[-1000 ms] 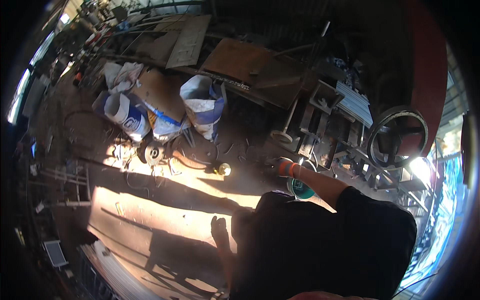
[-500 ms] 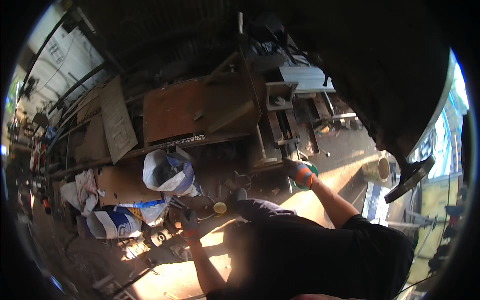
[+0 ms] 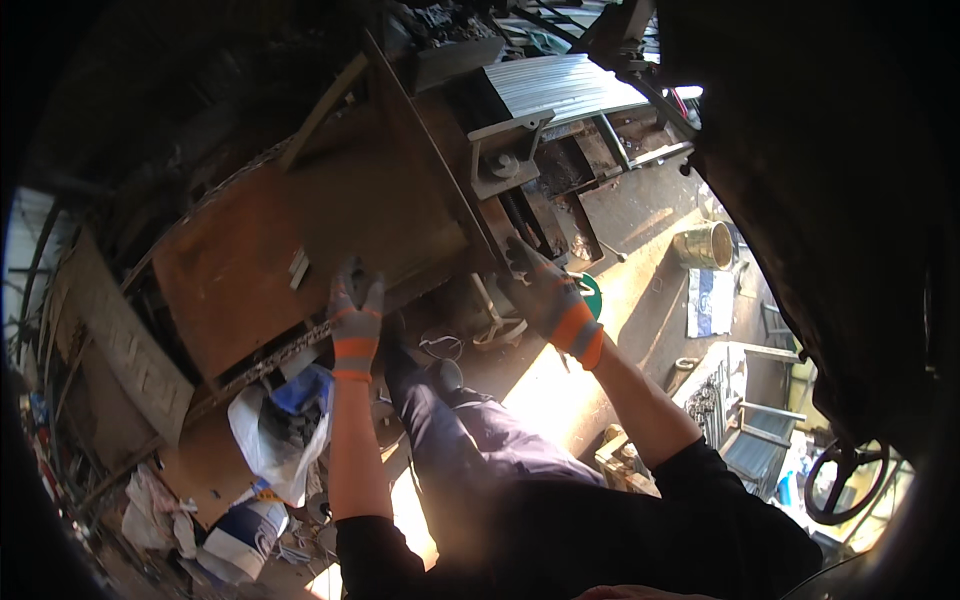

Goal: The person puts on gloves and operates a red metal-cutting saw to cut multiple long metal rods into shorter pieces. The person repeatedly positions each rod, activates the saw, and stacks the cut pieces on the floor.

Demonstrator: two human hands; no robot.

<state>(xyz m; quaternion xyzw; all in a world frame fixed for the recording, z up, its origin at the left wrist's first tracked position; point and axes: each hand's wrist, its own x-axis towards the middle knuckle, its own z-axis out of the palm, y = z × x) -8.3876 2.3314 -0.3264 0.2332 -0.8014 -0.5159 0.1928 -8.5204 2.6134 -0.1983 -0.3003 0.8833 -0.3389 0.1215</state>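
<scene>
My left hand (image 3: pixel 355 318), in a grey work glove with an orange cuff, is held over the front edge of a rust-brown metal tabletop (image 3: pixel 225 275). Its fingers are spread and nothing shows between them. A small pale block (image 3: pixel 299 268) lies on the tabletop just beyond it. To the right, my right hand (image 3: pixel 545 295) wears a matching glove, fingers apart, by the right end of the table. Near its fingertips are dark metal channels (image 3: pixel 527 218) and a grey metal bracket (image 3: pixel 503 160). Whether its fingertips touch metal I cannot tell.
White-and-blue sacks (image 3: pixel 285 430) stand at lower left, beside a leaning metal plate (image 3: pixel 125 330). A green round container (image 3: pixel 591 297) sits behind my right wrist. Further right are a bucket (image 3: pixel 704 245), a corrugated sheet (image 3: pixel 560 88) and a large dark overhanging body (image 3: pixel 820 220).
My left hand has risen from beside the sacks to the tabletop's edge. My right hand has reached further forward. The view has turned and come closer to the table.
</scene>
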